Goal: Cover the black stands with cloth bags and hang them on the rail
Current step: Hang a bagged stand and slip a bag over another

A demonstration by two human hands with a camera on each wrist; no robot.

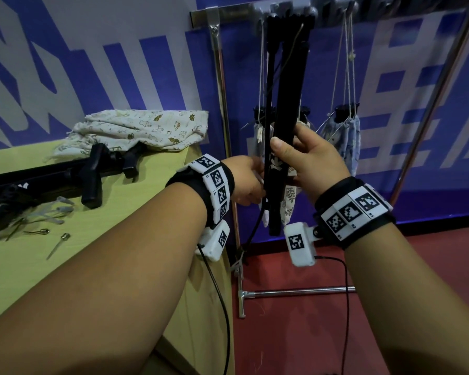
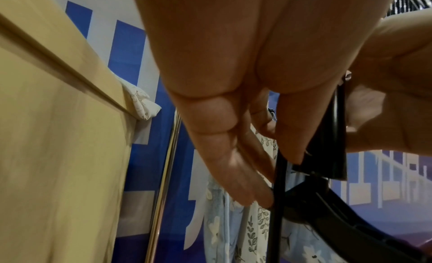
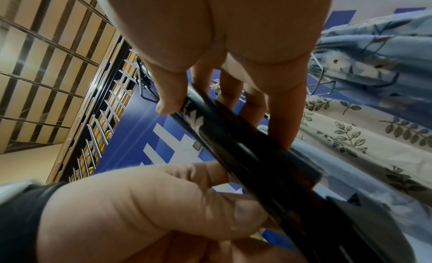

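The right hand (image 1: 312, 161) grips a long, folded black metal stand (image 1: 287, 109), thumb and fingers wrapped round its shaft, holding it near upright in front of the silver hanging rail (image 1: 228, 12). The left hand (image 1: 244, 182) holds the stand's lower part; its grip appears to pinch a thin leg there. Leaf-printed cloth bags (image 1: 289, 204) hang behind. Another patterned cream cloth bag (image 1: 146, 128) lies on the yellow-green surface (image 1: 65, 266) beside more black stands (image 1: 92, 171).
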